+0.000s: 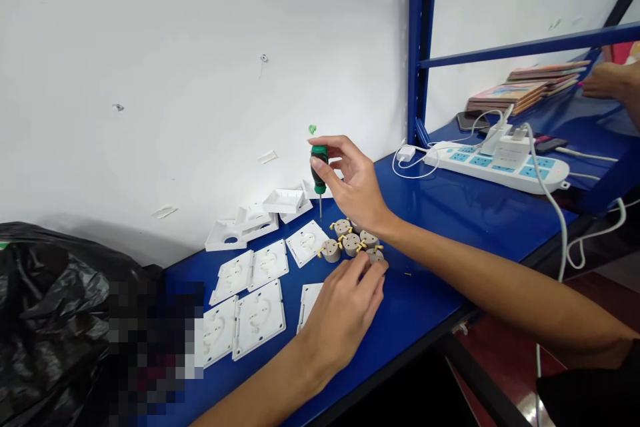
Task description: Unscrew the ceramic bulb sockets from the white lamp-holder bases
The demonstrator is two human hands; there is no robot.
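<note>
My right hand (355, 180) is closed around a small green-and-black screwdriver (319, 170), held upright with its thin blade pointing down. Beneath and just beyond that hand sits a cluster of round grey socket inserts (351, 244) with yellow metal tabs. My left hand (345, 303) reaches in from the front, its fingers curled onto the nearest socket insert (376, 255), which they partly hide. Several square white faceplates (259, 319) lie to the left on the blue table. Another faceplate (309, 297) is partly covered by my left hand.
White square frames (283, 201) are piled against the wall. A black plastic bag (55, 320) fills the left side. On the right are a white power strip (500, 167) with cables, a blue metal frame (419, 47), stacked booklets (525, 90) and another person's hand (607, 80).
</note>
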